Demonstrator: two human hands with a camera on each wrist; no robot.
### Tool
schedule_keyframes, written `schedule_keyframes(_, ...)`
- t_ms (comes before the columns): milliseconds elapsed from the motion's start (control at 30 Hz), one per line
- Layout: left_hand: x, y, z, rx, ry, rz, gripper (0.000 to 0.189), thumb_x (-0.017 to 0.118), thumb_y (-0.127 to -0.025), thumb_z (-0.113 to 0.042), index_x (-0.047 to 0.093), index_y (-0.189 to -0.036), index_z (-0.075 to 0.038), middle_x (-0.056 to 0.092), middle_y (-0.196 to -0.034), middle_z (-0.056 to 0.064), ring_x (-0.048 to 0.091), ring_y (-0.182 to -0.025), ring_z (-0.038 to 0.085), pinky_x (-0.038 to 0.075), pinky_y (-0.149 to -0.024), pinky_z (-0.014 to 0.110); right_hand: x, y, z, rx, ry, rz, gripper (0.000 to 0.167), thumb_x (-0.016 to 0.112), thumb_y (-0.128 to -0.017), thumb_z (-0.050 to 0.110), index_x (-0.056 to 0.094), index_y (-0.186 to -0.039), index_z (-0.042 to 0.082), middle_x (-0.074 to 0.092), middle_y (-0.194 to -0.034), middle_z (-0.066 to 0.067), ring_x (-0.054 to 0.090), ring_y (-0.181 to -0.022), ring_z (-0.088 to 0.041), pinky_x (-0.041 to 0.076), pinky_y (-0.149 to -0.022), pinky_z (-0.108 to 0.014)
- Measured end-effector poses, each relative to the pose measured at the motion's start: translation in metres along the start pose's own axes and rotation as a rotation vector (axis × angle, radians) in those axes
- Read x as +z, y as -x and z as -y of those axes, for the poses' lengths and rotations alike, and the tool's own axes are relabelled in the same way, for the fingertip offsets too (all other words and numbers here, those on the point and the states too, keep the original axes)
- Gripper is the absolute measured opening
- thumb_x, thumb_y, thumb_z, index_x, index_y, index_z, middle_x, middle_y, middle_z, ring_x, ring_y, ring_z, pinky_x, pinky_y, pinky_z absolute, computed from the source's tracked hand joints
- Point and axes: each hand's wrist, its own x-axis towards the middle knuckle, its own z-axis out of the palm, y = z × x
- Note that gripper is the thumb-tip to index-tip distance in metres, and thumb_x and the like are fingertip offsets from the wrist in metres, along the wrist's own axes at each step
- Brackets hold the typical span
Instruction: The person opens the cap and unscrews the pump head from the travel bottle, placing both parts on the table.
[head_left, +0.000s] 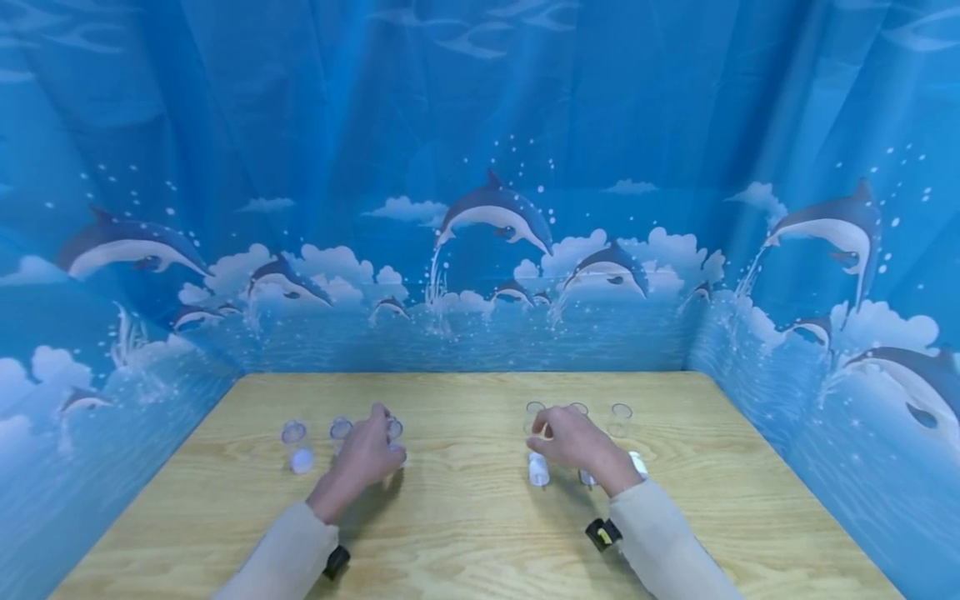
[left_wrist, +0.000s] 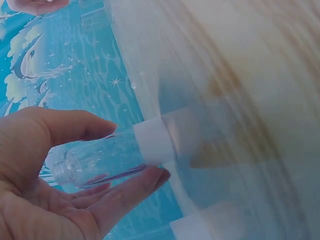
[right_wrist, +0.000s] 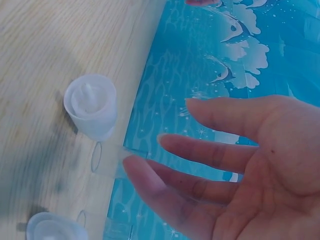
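My left hand [head_left: 367,450] is around a clear bottle [left_wrist: 100,162] with a narrow open neck and a white lower end, thumb on one side and fingers on the other. In the head view this hand mostly covers that bottle. To its left stand two similar bottles, one at the far left [head_left: 295,437] and one in the middle [head_left: 341,430]. My right hand [head_left: 573,437] hovers with spread fingers over the right group, nothing between them. Nearest to it are a white cup-shaped cap [right_wrist: 91,107] with a raised inner part and a clear cylinder [right_wrist: 112,159].
Three clear cylinders, the rightmost [head_left: 620,420] fully visible, stand behind three white caps, one [head_left: 538,469] at the left. All are on a wooden table [head_left: 465,517]. A blue dolphin-print curtain [head_left: 480,317] borders the back and sides.
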Motion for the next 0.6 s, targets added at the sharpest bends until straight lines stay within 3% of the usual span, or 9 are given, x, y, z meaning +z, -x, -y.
schedule_keyframes(100,-0.002,0.002,-0.004,0.003,0.018,-0.010,0.074,0.068,-0.081,-0.005,0.037,-0.148,0.004,0.055,-0.066,0.006,0.045,-0.048,0.014,0.041,-0.044,0.025,-0.001,0.000,-0.001,-0.008,0.006,-0.006,0.021,0.072,-0.095,0.021,0.074,-0.108,0.005,0.073,-0.100,-0.010,0.066,-0.092,-0.021,0.059,-0.079,-0.039)
schedule_keyframes(167,-0.003,0.004,-0.009,0.024,0.021,-0.015,0.077,0.070,-0.085,-0.008,0.034,-0.152,0.004,0.061,-0.070,0.009,0.045,-0.048,0.015,0.043,-0.046,0.027,-0.002,0.002,-0.001,-0.006,0.013,-0.008,0.022,0.071,-0.096,0.021,0.074,-0.109,0.004,0.073,-0.102,-0.011,0.066,-0.094,-0.023,0.059,-0.082,-0.041)
schedule_keyframes(233,-0.006,0.008,-0.015,0.067,0.003,-0.031,0.078,0.072,-0.087,-0.011,0.034,-0.153,0.004,0.070,-0.094,0.017,0.061,-0.063,0.021,0.055,-0.056,0.035,-0.004,0.004,-0.002,0.001,0.024,-0.013,0.021,0.070,-0.097,0.020,0.074,-0.110,0.004,0.074,-0.103,-0.012,0.067,-0.097,-0.025,0.060,-0.085,-0.043)
schedule_keyframes(300,-0.009,0.013,-0.023,0.104,-0.027,-0.041,0.078,0.074,-0.090,-0.016,0.033,-0.154,0.004,0.066,-0.125,0.025,0.070,-0.091,0.031,0.061,-0.078,0.046,-0.005,0.007,-0.003,0.010,0.035,-0.026,0.020,0.068,-0.097,0.018,0.074,-0.111,0.005,0.074,-0.105,-0.012,0.067,-0.099,-0.027,0.060,-0.087,-0.045)
schedule_keyframes(400,-0.013,0.020,-0.035,0.165,-0.090,-0.053,0.079,0.073,-0.094,-0.025,0.033,-0.155,0.005,0.047,-0.154,0.028,0.055,-0.134,0.044,0.050,-0.109,0.059,-0.008,0.013,-0.004,0.016,0.057,-0.078,0.022,0.066,-0.099,0.017,0.073,-0.117,0.005,0.074,-0.113,-0.015,0.068,-0.100,-0.028,0.060,-0.087,-0.047)
schedule_keyframes(467,-0.014,0.025,-0.044,0.204,-0.132,-0.044,0.082,0.071,-0.096,-0.032,0.031,-0.157,0.005,0.039,-0.159,0.028,0.044,-0.145,0.045,0.041,-0.117,0.061,-0.011,0.017,-0.004,0.018,0.082,-0.124,0.029,0.064,-0.101,0.019,0.069,-0.125,0.004,0.072,-0.121,-0.019,0.069,-0.100,-0.031,0.060,-0.087,-0.050)
schedule_keyframes(600,-0.008,0.034,-0.058,0.272,-0.217,-0.016,0.083,0.061,-0.101,-0.042,0.026,-0.159,0.004,0.026,-0.165,0.030,0.024,-0.155,0.048,0.026,-0.125,0.063,-0.016,0.029,-0.003,0.024,0.152,-0.175,0.046,0.059,-0.104,0.025,0.055,-0.144,0.003,0.055,-0.143,-0.031,0.061,-0.119,-0.050,0.054,-0.097,-0.063)
